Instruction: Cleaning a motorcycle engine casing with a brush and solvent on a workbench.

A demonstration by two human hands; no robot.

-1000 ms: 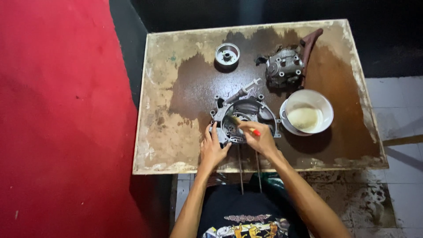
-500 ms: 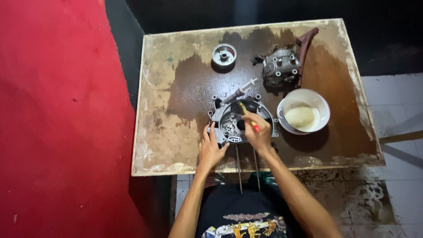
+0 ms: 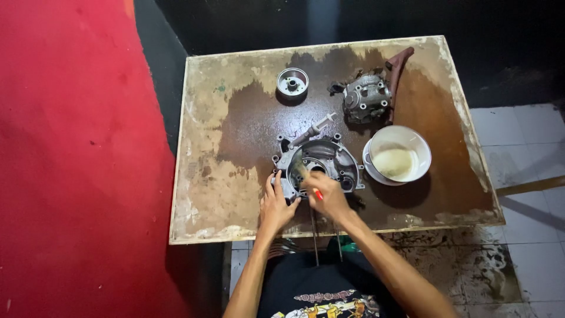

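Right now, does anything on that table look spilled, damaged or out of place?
Yes. A wide dark wet stain spreads over the worn tabletop beneath the metal engine cover, the white bowl and the other parts. The left hand steadies the cover; the right hand holds a small brush.

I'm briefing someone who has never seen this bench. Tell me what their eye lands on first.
First, the grey metal engine casing at the near middle of the stained wooden table, with the left hand steadying its edge and the right hand working a small brush inside it. Next, the white bowl of pale liquid just right of it, and the big red wall on the left.
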